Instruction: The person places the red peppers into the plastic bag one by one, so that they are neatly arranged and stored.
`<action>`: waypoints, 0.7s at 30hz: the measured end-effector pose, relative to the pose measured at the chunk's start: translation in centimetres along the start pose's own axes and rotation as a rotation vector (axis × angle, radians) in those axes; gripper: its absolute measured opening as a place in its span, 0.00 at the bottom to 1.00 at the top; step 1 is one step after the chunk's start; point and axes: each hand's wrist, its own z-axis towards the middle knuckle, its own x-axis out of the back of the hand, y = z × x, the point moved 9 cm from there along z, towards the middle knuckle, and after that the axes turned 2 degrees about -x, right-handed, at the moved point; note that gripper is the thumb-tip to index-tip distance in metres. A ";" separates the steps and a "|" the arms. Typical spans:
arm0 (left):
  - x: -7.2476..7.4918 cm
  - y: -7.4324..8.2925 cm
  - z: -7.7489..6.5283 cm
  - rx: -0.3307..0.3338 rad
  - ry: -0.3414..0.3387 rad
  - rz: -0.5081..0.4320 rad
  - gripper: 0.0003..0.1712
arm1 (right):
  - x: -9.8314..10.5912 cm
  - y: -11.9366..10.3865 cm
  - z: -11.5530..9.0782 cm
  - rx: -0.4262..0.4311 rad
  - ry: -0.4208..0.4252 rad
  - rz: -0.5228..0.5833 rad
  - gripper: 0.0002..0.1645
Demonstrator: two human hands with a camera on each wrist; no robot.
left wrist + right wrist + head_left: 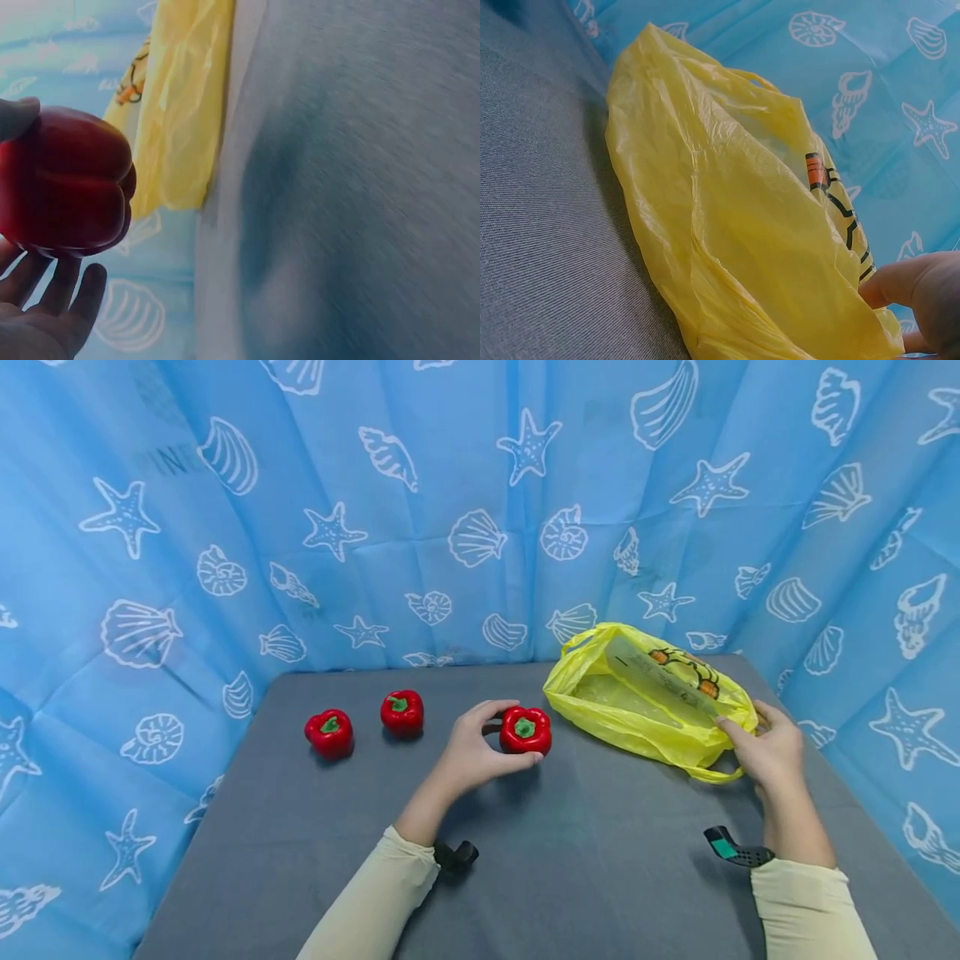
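Note:
A red bell pepper (525, 732) with a green stem is held between the thumb and fingers of my left hand (482, 745), raised a little over the table. In the left wrist view the same bell pepper (67, 180) fills the left side, fingers beneath it. My right hand (772, 747) pinches the right edge of a yellow plastic bag (637, 735), whose mouth gapes toward me. The right wrist view shows the bag (705, 195) close up, with the thumb and a finger at its lower right edge.
Two more red bell peppers, one (329, 734) farther left and one (402, 713) nearer the middle, sit on the grey table (585, 860). A blue curtain (450, 593) with white shell prints hangs behind and along both sides.

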 end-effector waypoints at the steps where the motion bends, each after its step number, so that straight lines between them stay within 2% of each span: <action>1: -0.3 0.1 0.4 -0.009 -0.003 -0.006 0.42 | 0.0 -0.1 0.0 0.004 0.000 0.000 0.51; 11: -3.3 3.0 5.3 -0.087 -0.020 -0.064 0.41 | 0.3 -0.3 0.0 0.017 0.003 0.011 0.51; 17: -5.2 3.7 8.0 -0.063 -0.029 -0.134 0.41 | 0.2 -0.1 -0.1 0.019 -0.003 0.011 0.51; 21: -7.0 3.8 9.5 -0.047 -0.067 -0.190 0.42 | 0.4 0.0 -0.1 0.006 -0.002 0.021 0.52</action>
